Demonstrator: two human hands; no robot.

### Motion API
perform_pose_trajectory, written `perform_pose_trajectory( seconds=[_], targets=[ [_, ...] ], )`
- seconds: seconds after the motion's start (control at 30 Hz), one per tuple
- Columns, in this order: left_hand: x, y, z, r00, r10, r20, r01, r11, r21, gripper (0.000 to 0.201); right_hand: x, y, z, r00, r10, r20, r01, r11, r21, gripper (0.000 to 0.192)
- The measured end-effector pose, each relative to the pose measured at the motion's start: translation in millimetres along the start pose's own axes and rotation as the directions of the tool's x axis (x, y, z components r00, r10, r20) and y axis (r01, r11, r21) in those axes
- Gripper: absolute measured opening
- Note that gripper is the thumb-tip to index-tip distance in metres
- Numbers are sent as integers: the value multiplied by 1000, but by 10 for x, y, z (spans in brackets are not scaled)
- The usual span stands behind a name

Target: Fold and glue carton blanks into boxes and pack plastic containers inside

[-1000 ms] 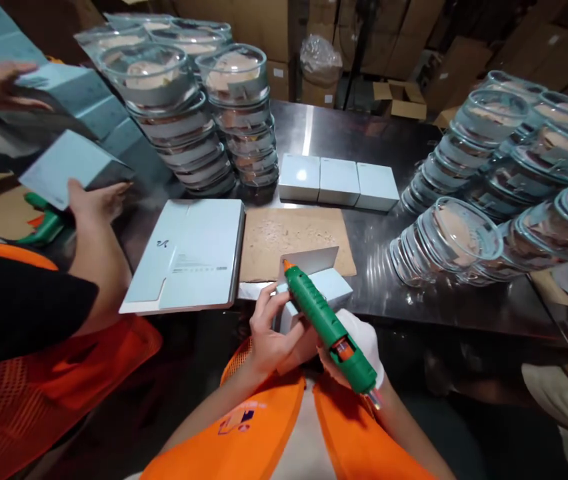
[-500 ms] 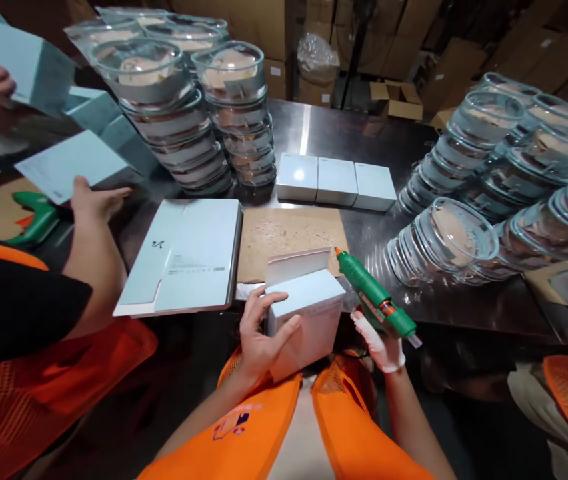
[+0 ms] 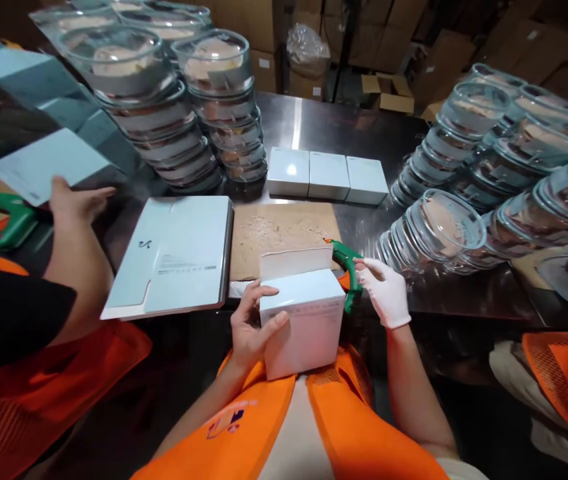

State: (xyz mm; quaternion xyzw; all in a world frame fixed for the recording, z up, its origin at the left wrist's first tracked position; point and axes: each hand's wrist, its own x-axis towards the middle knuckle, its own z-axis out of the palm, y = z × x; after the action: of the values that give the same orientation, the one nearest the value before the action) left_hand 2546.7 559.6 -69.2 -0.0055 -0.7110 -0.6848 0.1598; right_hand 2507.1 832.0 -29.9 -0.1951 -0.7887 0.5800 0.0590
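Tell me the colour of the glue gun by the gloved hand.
Green with an orange tip, the glue gun shows best in the head view.

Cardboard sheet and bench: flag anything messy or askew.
The cardboard sheet is speckled with pale dried blobs. On the right, the stacks of clear lidded containers lean over sideways instead of standing upright.

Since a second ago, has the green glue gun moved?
Yes. The glue gun went from over the pale box to the brown cardboard mat's right edge, under the gloved right hand.
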Motion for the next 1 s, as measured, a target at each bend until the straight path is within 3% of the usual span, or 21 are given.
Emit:
perform_pose_trajectory(
  seconds=[0.07, 0.13, 0.2, 0.23, 0.3, 0.33, 0.4, 0.47, 0.57, 0.67, 0.77, 0.9, 0.93, 1.0],
  targets=[
    [-14, -7, 43, 999, 9, 44, -8, 1000, -11, 51, -106, -145, 171, 977, -62, 203, 21, 980, 197, 47],
    [-33, -35, 76, 997, 36, 63, -35, 999, -21, 51, -154, -224, 336, 918, -35, 395, -107, 938, 331, 51],
    [-37, -82, 95, 997, 61, 49, -59, 998, -31, 52, -157, -225, 419, 902, -36, 430, -161, 897, 413, 53],
    [-29, -108, 101, 997, 66, 36, -65, 997, -46, 52, -150, -203, 419, 910, -65, 408, -132, 891, 435, 53],
    [9, -155, 109, 998, 64, -2, -63, 988, -142, 52, -134, -149, 348, 885, -222, 410, 22, 899, 438, 54],
    [37, -172, 108, 998, 66, -9, -66, 974, -217, 55, -129, -126, 291, 830, -323, 455, 115, 897, 427, 60],
    [96, -187, 95, 995, 98, 8, -90, 940, -329, 62, -130, -104, 179, 676, -489, 552, 295, 865, 406, 73],
    [141, -174, 63, 981, 185, 64, -157, 940, -302, 48, -146, -98, 122, 574, -567, 591, 442, 822, 359, 68],
    [154, -118, 10, 941, 304, 149, -287, 949, -129, 14, -181, -66, 171, 536, -613, 580, 573, 769, 282, 38],
    [130, -64, -4, 925, 333, 181, -323, 943, -82, 9, -201, 9, 278, 555, -622, 552, 569, 768, 293, 21],
    [124, -49, 3, 934, 309, 182, -294, 950, -104, 10, -201, 106, 313, 633, -570, 524, 467, 821, 329, 26],
    [184, -40, -36, 975, 210, 70, -198, 968, -155, 11, -300, 313, 220, 828, -448, 337, 271, 846, 459, 107],
    [210, -31, -43, 984, 176, 6, -173, 971, -162, 11, -365, 381, 198, 862, -415, 291, 251, 848, 466, 120],
    [273, -7, -24, 983, 119, -138, -144, 972, -185, 12, -534, 515, 194, 888, -358, 288, 215, 878, 427, 128]
  ],
)
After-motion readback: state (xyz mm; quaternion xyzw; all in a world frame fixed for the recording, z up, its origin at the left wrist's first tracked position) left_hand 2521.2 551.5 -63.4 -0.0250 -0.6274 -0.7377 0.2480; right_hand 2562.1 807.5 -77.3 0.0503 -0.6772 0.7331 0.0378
